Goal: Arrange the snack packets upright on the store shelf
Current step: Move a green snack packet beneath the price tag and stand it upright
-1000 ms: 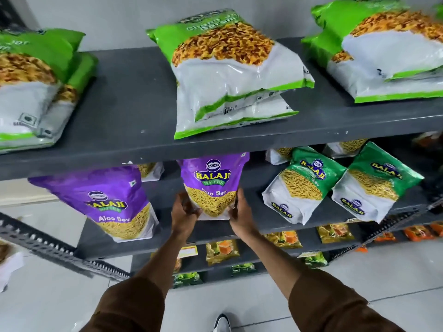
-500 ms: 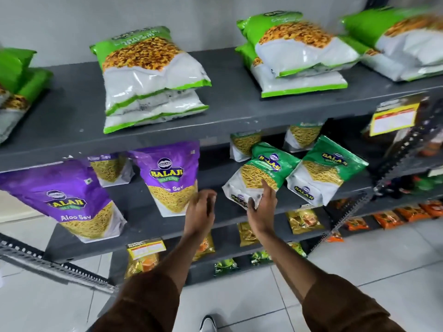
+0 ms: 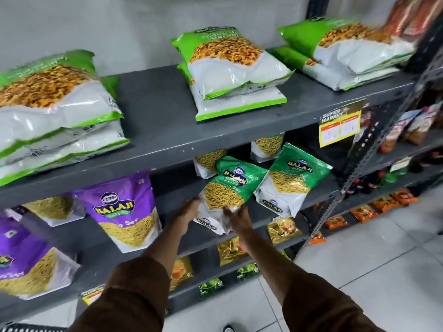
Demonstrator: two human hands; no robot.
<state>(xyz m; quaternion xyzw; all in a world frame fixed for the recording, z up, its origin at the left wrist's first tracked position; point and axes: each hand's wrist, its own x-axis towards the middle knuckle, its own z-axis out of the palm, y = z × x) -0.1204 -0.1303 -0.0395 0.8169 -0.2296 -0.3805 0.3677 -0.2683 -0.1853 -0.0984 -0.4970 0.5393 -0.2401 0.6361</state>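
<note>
left hand (image 3: 189,212) | right hand (image 3: 237,218) | both clasp tilted green Balaji sev packet (image 3: 230,190) at its lower end | middle shelf (image 3: 318,200)

green Balaji sev packet (image 3: 236,185) | tilted left, held by both hands | middle shelf (image 3: 172,190) | second green packet (image 3: 293,179) just right, leaning

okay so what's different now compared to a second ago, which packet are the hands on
Both hands let go of the purple Aloo Sev packet and moved right. Now the left hand and right hand hold the lower end of a tilted green Balaji packet. The purple packet stands where it was; the second green packet and the top-shelf stacks look unchanged.
</note>
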